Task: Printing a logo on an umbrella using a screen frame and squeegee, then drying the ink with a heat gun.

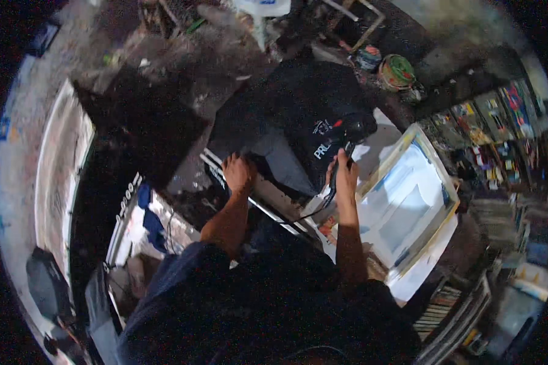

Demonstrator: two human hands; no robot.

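Note:
My right hand grips the handle of a black hair dryer. The dryer's head is above a black garment, partly covering its white print and lettering. A dark cord runs down from the handle towards the pale rail in front of me. On the garment's near left edge, by the rail's end, lies my left hand, fingers bent over the cloth. Whether it pinches the fabric is hidden. Right of my right forearm sits a screen-printing frame with a pale mesh.
Shelving with small coloured items stands at right. Beyond the garment are a paint-stained tub and a smaller container. At left are a long pale panel and navy cloth on a cluttered surface.

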